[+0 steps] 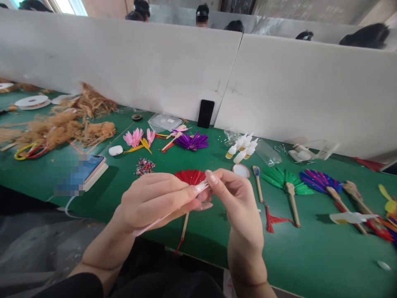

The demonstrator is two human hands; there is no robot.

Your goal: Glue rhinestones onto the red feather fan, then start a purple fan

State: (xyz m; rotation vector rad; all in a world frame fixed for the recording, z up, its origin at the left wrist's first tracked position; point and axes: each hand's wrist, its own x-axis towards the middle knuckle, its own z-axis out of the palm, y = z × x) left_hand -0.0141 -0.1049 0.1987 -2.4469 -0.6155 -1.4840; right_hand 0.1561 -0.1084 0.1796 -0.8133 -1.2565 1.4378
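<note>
My left hand (158,198) is closed around a slim pink tool (153,224) that looks like tweezers; its rear end sticks out below the palm. My right hand (237,196) is closed too, thumb and fingers pinched against the left fingertips. Whatever sits between the right fingertips is too small and too covered to name. Behind and below both hands lies a red feather fan (189,176) with a thin wooden handle (185,227), partly hidden by the fingers. A heap of multicoloured beads or sequins (145,166) is just beyond my left hand.
Small glue bottles (243,148) stand behind a round lid (241,170). Green (287,182) and blue-purple (321,180) fans lie right, near another bottle (352,217). A phone on a power bank (96,176) and tan fibres (65,130) are left. A white partition (124,62) bounds the back.
</note>
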